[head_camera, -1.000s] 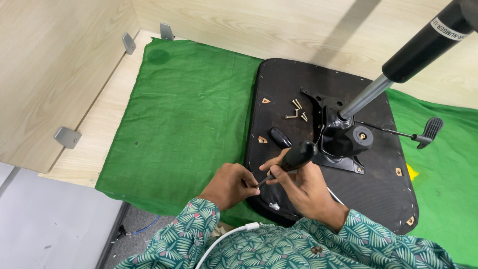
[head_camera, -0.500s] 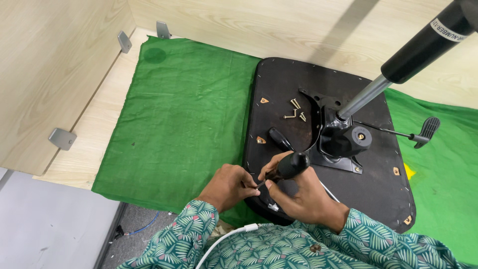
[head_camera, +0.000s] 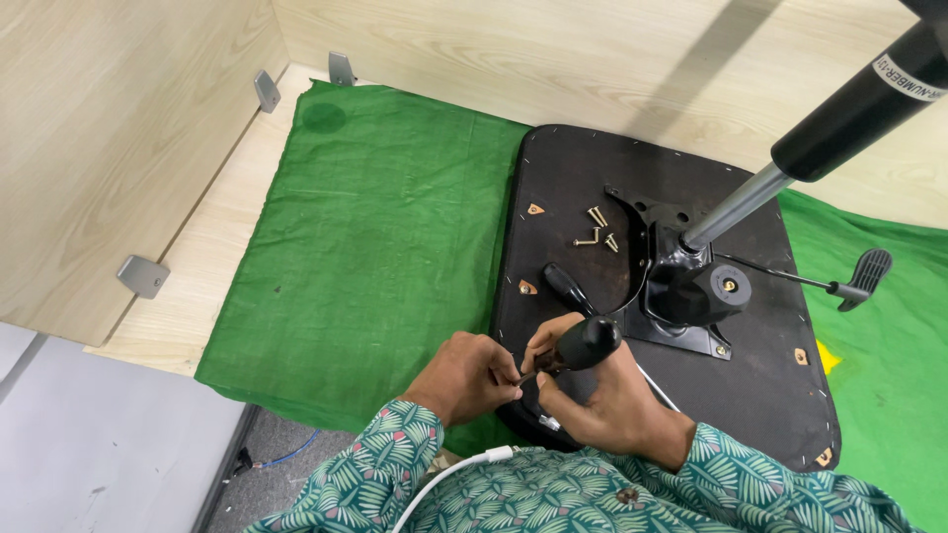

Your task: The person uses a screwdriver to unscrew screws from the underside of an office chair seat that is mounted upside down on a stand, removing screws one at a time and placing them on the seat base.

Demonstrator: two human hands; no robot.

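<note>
Gripping a black-handled screwdriver point(head_camera: 578, 345), the right hand point(head_camera: 602, 400) had its fingers wrapped firmly around the handle, while the left hand point(head_camera: 474, 375) pinched closed at the tool's tip, apparently steadying something small there; what it held was too small to tell. Both hands met just above the near edge of the black seat base point(head_camera: 553, 188), probably so the tip could be guided by one hand while the other supplied the grip. The screwdriver's long axis ran from lower left to upper right, handle end raised toward the far right and the tip pointing down and left toward the left hand's fingertips.

Just beyond the hands, a second black handle point(head_camera: 566, 287) lay on the seat base, angled toward the metal mounting plate point(head_camera: 681, 296). A few loose brass screws point(head_camera: 595, 229) sat together on the board left of that plate, seemingly kept within easy reach. From the plate a gas-lift column point(head_camera: 839, 128) rose toward the upper right, and a thin lever with a black paddle point(head_camera: 867, 271) stuck out to the right. The seat base rested upside down on a green cloth point(head_camera: 375, 227), likely as padding, spread over the pale wooden tabletop point(head_camera: 212, 247) against a wooden back wall point(head_camera: 553, 49).
</note>
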